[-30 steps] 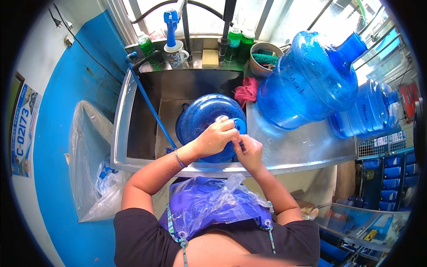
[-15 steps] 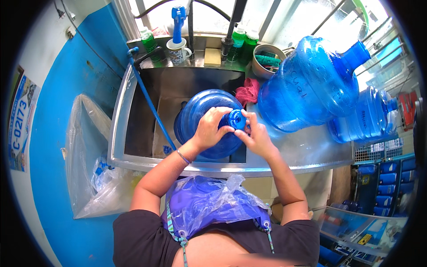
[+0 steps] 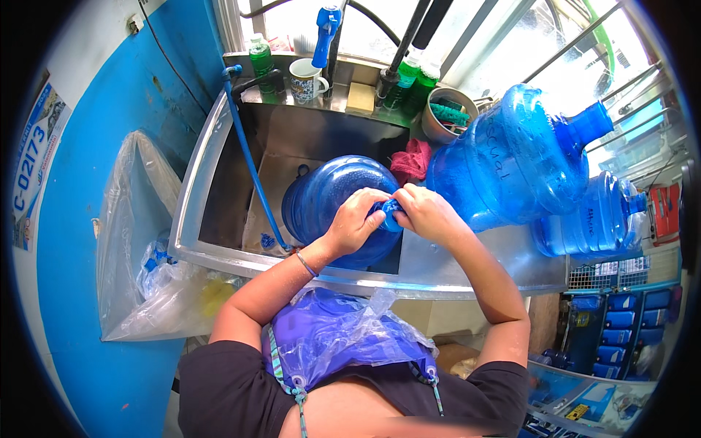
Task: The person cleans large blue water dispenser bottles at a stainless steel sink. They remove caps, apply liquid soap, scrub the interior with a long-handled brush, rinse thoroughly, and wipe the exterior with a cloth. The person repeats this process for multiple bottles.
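Observation:
A big round blue water jug [image 3: 328,191] lies tilted in the metal sink [image 3: 274,153], its neck [image 3: 391,217] pointing toward me. My left hand [image 3: 355,223] is closed around the left side of the neck, the thumb near its end. From the right, my right hand [image 3: 427,213] pinches the same neck end with bent fingers. Whether the blue piece under my fingertips is a cap or the bare rim, I cannot tell. A second blue jug [image 3: 504,160] leans on the counter beside my right hand, its open neck toward the right.
Along the left of the sink runs a blue hose [image 3: 250,157]. Behind it stand a mug [image 3: 305,82], green bottles [image 3: 261,58], a sponge [image 3: 361,98] and a bowl [image 3: 444,124] with a brush. A pink cloth [image 3: 411,160] lies by the rim. Another jug [image 3: 591,219] sits far right.
My view has shifted slightly. Both hands and the jug's neck sit a little lower and nearer me. My right hand has turned over the neck end, with its elbow farther out.

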A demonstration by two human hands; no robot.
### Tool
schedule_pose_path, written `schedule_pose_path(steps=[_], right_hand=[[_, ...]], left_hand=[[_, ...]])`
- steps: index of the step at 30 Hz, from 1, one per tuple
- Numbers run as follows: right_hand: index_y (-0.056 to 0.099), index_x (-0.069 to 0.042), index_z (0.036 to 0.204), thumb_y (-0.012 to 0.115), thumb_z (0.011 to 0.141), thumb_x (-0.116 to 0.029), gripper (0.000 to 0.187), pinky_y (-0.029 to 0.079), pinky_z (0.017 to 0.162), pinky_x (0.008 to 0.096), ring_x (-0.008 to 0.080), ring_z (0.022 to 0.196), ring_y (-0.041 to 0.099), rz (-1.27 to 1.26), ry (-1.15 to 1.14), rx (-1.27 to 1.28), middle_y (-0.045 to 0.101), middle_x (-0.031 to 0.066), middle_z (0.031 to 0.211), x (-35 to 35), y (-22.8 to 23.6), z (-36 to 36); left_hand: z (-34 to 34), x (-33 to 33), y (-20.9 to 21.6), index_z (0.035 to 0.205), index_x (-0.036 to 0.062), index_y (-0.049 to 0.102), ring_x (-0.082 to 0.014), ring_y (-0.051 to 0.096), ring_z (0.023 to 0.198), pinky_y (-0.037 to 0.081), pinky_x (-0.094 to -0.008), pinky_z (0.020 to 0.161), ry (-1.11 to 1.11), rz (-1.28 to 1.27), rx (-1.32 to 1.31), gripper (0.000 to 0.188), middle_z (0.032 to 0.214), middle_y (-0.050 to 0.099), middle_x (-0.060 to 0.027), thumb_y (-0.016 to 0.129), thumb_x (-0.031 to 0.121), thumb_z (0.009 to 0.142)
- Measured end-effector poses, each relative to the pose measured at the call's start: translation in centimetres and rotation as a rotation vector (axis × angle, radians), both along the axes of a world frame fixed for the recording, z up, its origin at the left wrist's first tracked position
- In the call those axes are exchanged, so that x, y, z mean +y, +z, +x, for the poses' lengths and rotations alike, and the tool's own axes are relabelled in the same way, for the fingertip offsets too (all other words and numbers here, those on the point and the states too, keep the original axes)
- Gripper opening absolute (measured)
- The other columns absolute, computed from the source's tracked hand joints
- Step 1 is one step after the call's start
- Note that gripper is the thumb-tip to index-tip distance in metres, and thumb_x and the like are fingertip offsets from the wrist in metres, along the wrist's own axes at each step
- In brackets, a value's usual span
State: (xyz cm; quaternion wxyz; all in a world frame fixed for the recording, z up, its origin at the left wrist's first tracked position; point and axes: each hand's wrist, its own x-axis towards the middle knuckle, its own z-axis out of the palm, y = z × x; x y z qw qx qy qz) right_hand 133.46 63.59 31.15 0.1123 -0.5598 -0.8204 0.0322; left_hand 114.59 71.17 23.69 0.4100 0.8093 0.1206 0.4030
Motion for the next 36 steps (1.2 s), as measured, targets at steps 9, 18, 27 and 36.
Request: schedule_pose_path(steps=[9,18,27,36], right_hand=[[0.053,-0.005,0.087,0.066,0.079,-0.009,0.016,0.051,0.065,0.0374,0.0268,0.072,0.061,0.186,-0.038,-0.001,0.055,0.0102,0.076,-1.4,-2.7,-0.3],[0.052,-0.003,0.08,0.064,0.079,-0.007,0.013,0.049,0.064,0.0414,0.0334,0.068,0.059,0.195,-0.041,0.23,0.055,0.0143,0.071,-0.7,-3.7,0.1],[0.053,0.002,0.079,0.055,0.085,-0.009,0.012,0.048,0.061,0.0443,0.0382,0.065,0.059,0.199,-0.35,0.555,0.056,0.0224,0.07,-1.0,-5.1,-0.9],[0.06,-0.007,0.091,0.053,0.101,-0.034,0.03,0.047,0.052,0.0276,0.0087,0.061,0.054,-0.328,-0.51,1.16,0.054,0.0018,0.071,-1.0,-7.0,0.5]], left_hand=[[0.7,-2.0,3.4,0.089,0.0022,0.06,-0.03,0.059,0.079,0.05,-0.0403,0.074,0.238,0.323,0.273,0.015,0.083,0.061,-0.013,0.066,0.013,0.081],[1.8,0.1,4.1,0.08,0.0004,0.057,-0.0306,0.062,0.073,0.051,-0.0412,0.067,0.087,0.441,0.297,0.008,0.072,0.06,-0.0145,0.058,0.008,0.079],[4.3,4.3,4.5,0.078,0.0014,0.062,-0.0384,0.063,0.073,0.048,-0.046,0.066,-0.181,0.25,0.443,0.015,0.073,0.063,-0.0194,0.062,0.014,0.085],[6.6,5.8,1.7,0.086,0.002,0.068,-0.0385,0.065,0.078,0.05,-0.0445,0.071,-0.199,0.113,0.604,0.017,0.08,0.066,-0.021,0.063,0.018,0.087]])
